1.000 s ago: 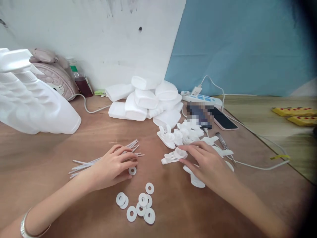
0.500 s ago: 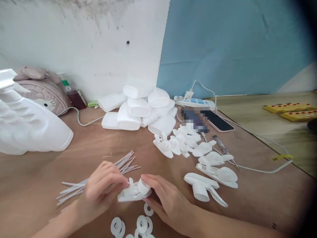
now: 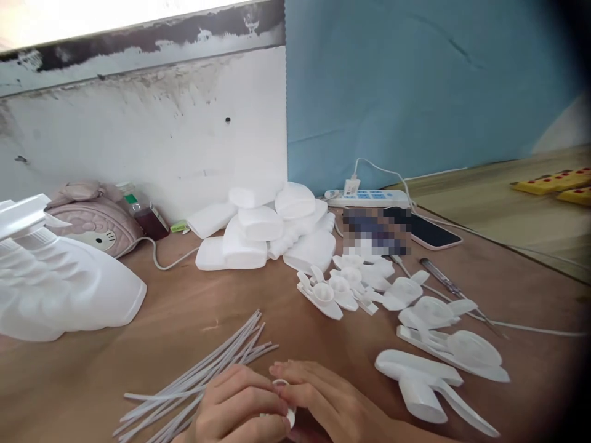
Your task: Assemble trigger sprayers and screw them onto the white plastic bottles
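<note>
Both hands meet at the bottom edge around a white plastic sprayer head part, mostly hidden by the fingers. My left hand is curled over its left side, and my right hand presses on it from the right. Thin white tubes lie in a loose bundle just left of and behind my left hand. To the right of my right hand rests a single white sprayer head with a long trigger. Several similar white sprayer parts are grouped behind it.
White bottles are piled near the wall. A large white spray bottle lies at left beside a pink bag and a dark-liquid bottle. A screwdriver, phone, power strip and white cable are at right.
My view has tilted up, so the hands sit lower and the white rings in front have left the picture. The left hand has closed in over the part, which was more exposed before.
</note>
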`<state>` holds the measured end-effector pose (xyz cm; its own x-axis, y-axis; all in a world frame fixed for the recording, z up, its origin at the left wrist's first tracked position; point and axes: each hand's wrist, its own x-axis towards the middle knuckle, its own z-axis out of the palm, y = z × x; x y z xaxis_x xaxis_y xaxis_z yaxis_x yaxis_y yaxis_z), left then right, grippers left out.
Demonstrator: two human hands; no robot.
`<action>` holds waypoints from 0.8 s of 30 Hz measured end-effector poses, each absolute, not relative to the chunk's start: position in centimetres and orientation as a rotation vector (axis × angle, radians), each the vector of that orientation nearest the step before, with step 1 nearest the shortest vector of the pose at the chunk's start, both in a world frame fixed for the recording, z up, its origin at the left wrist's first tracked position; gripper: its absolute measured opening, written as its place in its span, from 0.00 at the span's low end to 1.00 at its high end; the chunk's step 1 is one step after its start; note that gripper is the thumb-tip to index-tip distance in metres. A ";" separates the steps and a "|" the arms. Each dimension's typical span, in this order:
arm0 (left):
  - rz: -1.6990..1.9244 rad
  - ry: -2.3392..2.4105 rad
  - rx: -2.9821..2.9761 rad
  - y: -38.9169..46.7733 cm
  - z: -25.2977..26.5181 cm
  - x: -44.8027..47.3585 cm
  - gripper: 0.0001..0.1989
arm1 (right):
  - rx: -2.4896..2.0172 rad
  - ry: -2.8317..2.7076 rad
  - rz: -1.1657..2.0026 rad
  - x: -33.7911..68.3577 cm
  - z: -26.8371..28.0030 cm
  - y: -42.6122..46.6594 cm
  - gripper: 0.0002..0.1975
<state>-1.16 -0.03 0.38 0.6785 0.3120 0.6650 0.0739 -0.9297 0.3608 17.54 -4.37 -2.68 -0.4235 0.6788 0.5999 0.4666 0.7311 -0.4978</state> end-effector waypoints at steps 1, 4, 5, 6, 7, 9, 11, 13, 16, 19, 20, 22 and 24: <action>1.120 0.285 2.616 0.2 0.4 -1.3 0.06 | -0.882 -2.076 0.358 17.5 -2.6 -4.4 0.10; 1.188 0.261 2.688 0.8 -0.1 -1.6 0.07 | -0.939 -2.063 0.488 17.4 -1.8 -4.6 0.10; 1.233 0.242 2.713 0.9 -0.4 -1.7 0.08 | -0.946 -2.073 0.523 17.4 -1.5 -4.6 0.11; 1.292 0.219 2.739 0.9 -0.9 -1.8 0.09 | -0.946 -2.086 0.550 17.5 -1.2 -4.7 0.12; 1.330 0.192 2.785 0.9 -1.3 -1.8 0.10 | -0.931 -2.093 0.567 17.6 -1.0 -4.7 0.13; 1.323 0.162 2.913 0.7 -1.9 -1.8 0.11 | -0.916 -2.075 0.584 17.7 -0.8 -4.6 0.15; 1.224 0.228 3.022 0.5 -2.1 -1.7 0.11 | -0.951 -2.030 0.618 17.8 -0.8 -4.5 0.16; 1.133 0.317 3.064 0.4 -1.8 -1.4 0.13 | -1.032 -1.972 0.669 17.8 -1.1 -4.4 0.15; 1.084 0.401 3.060 0.4 -1.4 -1.1 0.16 | -1.117 -1.920 0.708 17.8 -1.4 -4.2 0.11; 1.137 0.377 3.043 0.2 -1.5 -1.2 0.14 | -1.037 -1.962 0.649 17.8 -1.6 -4.2 0.12; 1.163 0.360 3.038 0.1 -1.6 -1.2 0.13 | -0.991 -1.992 0.623 17.8 -1.6 -4.3 0.13; 1.218 0.333 3.031 0.0 -1.7 -1.4 0.12 | -0.926 -2.042 0.581 17.9 -1.6 -4.4 0.16; 1.213 0.333 3.041 -0.1 -1.6 -1.5 0.12 | -0.930 -2.045 0.541 17.9 -1.7 -4.6 0.18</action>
